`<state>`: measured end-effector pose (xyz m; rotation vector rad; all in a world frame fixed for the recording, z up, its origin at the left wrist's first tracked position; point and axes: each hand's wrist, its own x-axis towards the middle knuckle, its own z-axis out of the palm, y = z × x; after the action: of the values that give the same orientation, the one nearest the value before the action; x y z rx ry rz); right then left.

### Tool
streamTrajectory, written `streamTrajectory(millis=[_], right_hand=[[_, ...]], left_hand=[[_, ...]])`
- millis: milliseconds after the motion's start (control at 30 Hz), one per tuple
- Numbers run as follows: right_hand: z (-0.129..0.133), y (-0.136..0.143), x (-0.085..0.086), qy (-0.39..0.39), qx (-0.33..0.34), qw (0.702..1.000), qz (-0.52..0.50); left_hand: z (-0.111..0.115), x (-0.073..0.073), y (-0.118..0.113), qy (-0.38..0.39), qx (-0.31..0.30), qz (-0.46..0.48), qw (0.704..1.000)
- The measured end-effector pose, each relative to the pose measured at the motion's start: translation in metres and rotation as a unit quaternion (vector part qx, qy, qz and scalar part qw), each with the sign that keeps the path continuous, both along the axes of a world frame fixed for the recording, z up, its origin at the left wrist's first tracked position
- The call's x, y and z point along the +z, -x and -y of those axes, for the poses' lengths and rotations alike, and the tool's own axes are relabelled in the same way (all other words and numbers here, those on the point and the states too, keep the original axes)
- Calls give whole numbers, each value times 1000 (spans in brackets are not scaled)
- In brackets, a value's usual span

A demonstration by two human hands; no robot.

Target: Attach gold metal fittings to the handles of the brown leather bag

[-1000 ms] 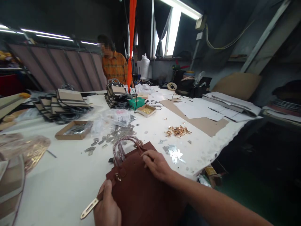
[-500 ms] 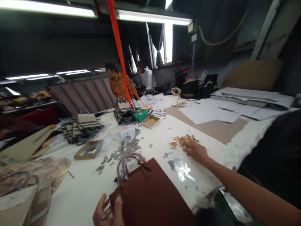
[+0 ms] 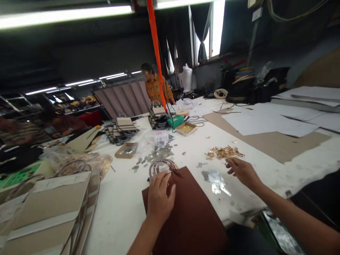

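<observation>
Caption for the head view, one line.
Left hand on a brown bag, right hand beside a pile of gold-coloured fittings.

Brown bag [image 3: 192, 216]; orange plaid shirt [image 3: 154, 89]; green box [image 3: 175, 121].

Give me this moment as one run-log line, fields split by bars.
left hand: on brown handbag near handles | right hand: beside gold-coloured metal fittings, hold unclear | nearby: silver metal plates, green box
</observation>
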<state>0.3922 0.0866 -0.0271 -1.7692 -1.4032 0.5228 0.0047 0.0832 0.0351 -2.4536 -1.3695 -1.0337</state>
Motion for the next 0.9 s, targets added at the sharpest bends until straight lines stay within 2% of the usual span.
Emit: streamTrajectory(millis=[67,100,233,333,433,533,600,700,800,867,900], right_hand=[[14,37,5,23,63,996,-65],[20,57,8,24,95,993,-59],[32,123,12,-31,198,970,135],[31,140,8,-39,205,953,220],[29,136,8,-52,207,950,226],[29,135,18,-94,191,958,194],[29,144,27,-120,190,965,136],[24,171,34,-135,251,959,2],[14,199,27,-133,282,947,-78],[8,210,18,-132,256,952,-106],[5,213,15,-131,240,954,-121]], left_hand=[[-15,1,-6,65,-25,-45,997],[-23,1,-8,92,-33,-64,993],[-45,4,-13,154,-75,-116,978],[-53,9,-15,184,-102,-123,970],[-60,14,-19,210,-111,-105,966],[-70,20,-25,230,-123,-86,961],[-79,25,-30,250,-140,-74,955],[-92,36,-40,289,-160,-57,942],[-97,44,-49,337,-159,-26,928],[-96,47,-52,374,-157,4,914],[-95,48,-51,412,-167,36,895]])
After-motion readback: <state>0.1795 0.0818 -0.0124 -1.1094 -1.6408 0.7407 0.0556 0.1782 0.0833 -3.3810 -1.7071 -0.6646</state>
